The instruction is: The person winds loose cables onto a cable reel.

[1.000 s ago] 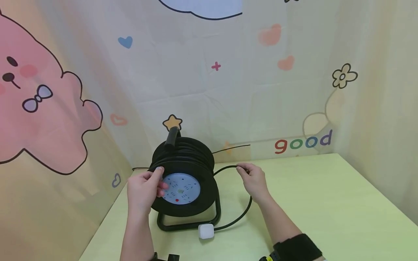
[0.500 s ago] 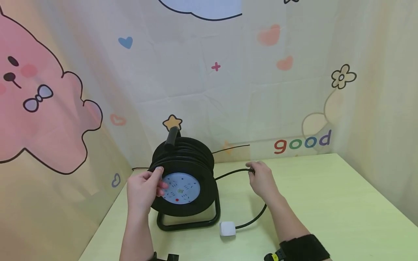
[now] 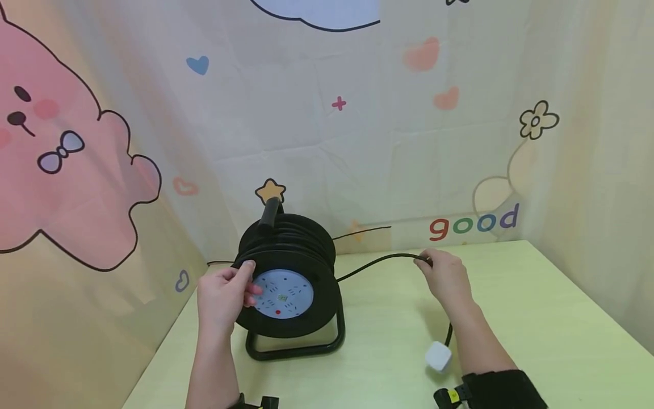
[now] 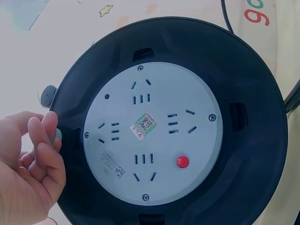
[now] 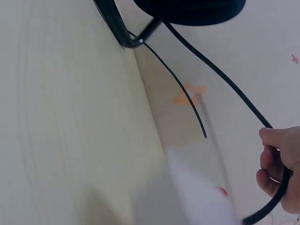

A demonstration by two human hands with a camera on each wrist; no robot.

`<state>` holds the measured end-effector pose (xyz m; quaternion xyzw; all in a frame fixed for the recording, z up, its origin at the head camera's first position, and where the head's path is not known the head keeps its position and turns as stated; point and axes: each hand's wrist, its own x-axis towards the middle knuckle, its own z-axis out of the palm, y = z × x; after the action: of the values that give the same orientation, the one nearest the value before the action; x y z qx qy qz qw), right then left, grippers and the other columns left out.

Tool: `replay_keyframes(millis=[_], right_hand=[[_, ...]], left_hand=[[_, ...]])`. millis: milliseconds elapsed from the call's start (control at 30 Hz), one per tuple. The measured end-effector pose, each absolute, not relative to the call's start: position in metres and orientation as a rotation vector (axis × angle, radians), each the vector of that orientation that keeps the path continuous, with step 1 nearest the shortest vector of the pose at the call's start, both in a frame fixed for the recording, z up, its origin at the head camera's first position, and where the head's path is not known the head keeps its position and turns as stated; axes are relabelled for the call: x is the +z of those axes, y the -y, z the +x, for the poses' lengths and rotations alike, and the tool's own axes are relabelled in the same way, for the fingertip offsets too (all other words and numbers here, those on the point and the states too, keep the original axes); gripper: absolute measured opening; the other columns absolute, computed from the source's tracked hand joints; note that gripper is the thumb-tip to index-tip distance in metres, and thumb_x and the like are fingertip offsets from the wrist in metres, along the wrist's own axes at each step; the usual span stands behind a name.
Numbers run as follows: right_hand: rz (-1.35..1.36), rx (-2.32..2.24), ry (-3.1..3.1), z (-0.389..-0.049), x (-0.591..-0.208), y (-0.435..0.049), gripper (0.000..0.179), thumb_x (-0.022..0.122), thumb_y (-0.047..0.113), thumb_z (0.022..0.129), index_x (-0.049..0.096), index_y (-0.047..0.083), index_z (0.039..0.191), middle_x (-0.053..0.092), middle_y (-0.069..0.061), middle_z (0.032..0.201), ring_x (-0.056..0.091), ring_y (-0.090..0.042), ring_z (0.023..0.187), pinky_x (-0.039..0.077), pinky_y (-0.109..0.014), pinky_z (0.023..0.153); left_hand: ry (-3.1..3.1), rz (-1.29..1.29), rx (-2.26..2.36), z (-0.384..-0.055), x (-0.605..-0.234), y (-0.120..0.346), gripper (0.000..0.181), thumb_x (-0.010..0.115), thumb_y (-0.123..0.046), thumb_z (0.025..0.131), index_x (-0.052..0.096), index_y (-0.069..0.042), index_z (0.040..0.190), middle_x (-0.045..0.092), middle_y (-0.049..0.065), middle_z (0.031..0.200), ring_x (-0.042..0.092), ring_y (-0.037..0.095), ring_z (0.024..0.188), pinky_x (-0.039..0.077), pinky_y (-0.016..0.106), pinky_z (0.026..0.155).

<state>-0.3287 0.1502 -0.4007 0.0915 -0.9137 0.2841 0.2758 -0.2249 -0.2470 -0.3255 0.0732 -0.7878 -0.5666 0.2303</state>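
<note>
A black cable reel [image 3: 327,307] stands on its tube frame, with a pale blue socket panel [image 4: 150,176] on its front and black cable wound round the drum. My left hand [image 3: 225,295] grips the reel's left rim, thumb up and fingers curled; the exact contact is partly hidden. Off to the right, my right hand [image 3: 448,281] pinches the loose black cable [image 3: 380,259], which arches over from the reel. From that hand the cable hangs down to a white plug [image 3: 438,357]. In the right wrist view the cable [image 5: 225,77] passes through the curled fingers.
Beneath the reel is a pale yellow-green table [image 3: 536,307]. A printed curtain [image 3: 388,142] closes off the back and sides. The reel's black carrying handle [image 3: 269,216] rises at the top, and its frame bar [image 3: 296,353] lies along the front.
My right hand has moved right, drawing the cable out longer from the reel. The white plug has shifted right along with it and is now tilted. My left hand stays in place.
</note>
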Motion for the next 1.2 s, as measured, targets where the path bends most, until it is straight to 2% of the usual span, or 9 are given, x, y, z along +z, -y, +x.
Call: replay_keyframes(millis=[167, 367, 567, 733, 833, 1000, 1200], right_hand=[[0.229, 0.731, 2.453, -0.327, -0.397, -0.178, 0.012, 0.065, 0.024, 0.092, 0.069, 0.013, 0.091, 0.066, -0.006, 0.079, 0.057, -0.029, 0.073, 0.045, -0.048, 0.061], [0.324, 0.863, 2.442, -0.33, -0.402, -0.212, 0.012, 0.066, 0.025, 0.092, 0.069, 0.014, 0.095, 0.068, -0.006, 0.089, 0.059, -0.025, 0.082, 0.047, -0.047, 0.071], [0.302, 0.881, 2.527, -0.328, -0.407, -0.245, 0.022, 0.061, 0.036, 0.094, 0.067, 0.015, 0.096, 0.066, -0.005, 0.089, 0.056, -0.023, 0.08, 0.045, -0.043, 0.067], [0.202, 0.752, 2.574, -0.323, -0.406, -0.26, 0.033, 0.058, 0.047, 0.094, 0.066, 0.015, 0.093, 0.065, -0.005, 0.086, 0.055, -0.026, 0.078, 0.042, -0.044, 0.063], [0.207, 0.767, 2.554, -0.323, -0.406, -0.26, 0.032, 0.057, 0.042, 0.095, 0.068, 0.012, 0.095, 0.065, -0.009, 0.091, 0.057, -0.029, 0.083, 0.044, -0.048, 0.065], [0.228, 0.785, 2.495, -0.322, -0.405, -0.256, 0.028, 0.058, 0.034, 0.096, 0.069, 0.009, 0.1, 0.062, -0.015, 0.097, 0.057, -0.035, 0.09, 0.044, -0.055, 0.07], [0.222, 0.789, 2.475, -0.322, -0.405, -0.253, 0.028, 0.059, 0.034, 0.096, 0.069, 0.009, 0.104, 0.061, -0.015, 0.097, 0.056, -0.036, 0.09, 0.044, -0.056, 0.071]], left_hand=[[2.186, 0.207, -1.549, -0.226, -0.326, 0.246, 0.053, 0.065, -0.053, 0.086, 0.069, -0.001, 0.08, 0.068, 0.011, 0.067, 0.061, 0.032, 0.054, 0.053, 0.028, 0.054], [2.176, 0.199, -1.573, -0.225, -0.325, 0.248, 0.053, 0.065, -0.05, 0.087, 0.069, 0.002, 0.081, 0.067, 0.012, 0.066, 0.06, 0.029, 0.051, 0.053, 0.027, 0.053], [2.185, 0.229, -1.572, -0.223, -0.326, 0.249, 0.052, 0.065, -0.051, 0.087, 0.069, 0.001, 0.08, 0.068, 0.012, 0.067, 0.061, 0.032, 0.054, 0.053, 0.027, 0.054], [2.179, 0.232, -1.561, -0.224, -0.326, 0.25, 0.052, 0.065, -0.051, 0.086, 0.069, 0.0, 0.079, 0.068, 0.012, 0.066, 0.061, 0.032, 0.054, 0.053, 0.028, 0.054], [2.18, 0.235, -1.554, -0.224, -0.326, 0.251, 0.052, 0.065, -0.051, 0.086, 0.069, 0.0, 0.079, 0.068, 0.012, 0.066, 0.061, 0.029, 0.053, 0.053, 0.028, 0.055], [2.179, 0.228, -1.558, -0.223, -0.325, 0.251, 0.053, 0.066, -0.052, 0.086, 0.07, 0.001, 0.08, 0.068, 0.012, 0.067, 0.061, 0.033, 0.055, 0.053, 0.028, 0.055], [2.149, 0.224, -1.524, -0.224, -0.326, 0.246, 0.052, 0.065, -0.051, 0.086, 0.07, 0.0, 0.077, 0.067, 0.011, 0.064, 0.06, 0.028, 0.05, 0.053, 0.027, 0.052]])
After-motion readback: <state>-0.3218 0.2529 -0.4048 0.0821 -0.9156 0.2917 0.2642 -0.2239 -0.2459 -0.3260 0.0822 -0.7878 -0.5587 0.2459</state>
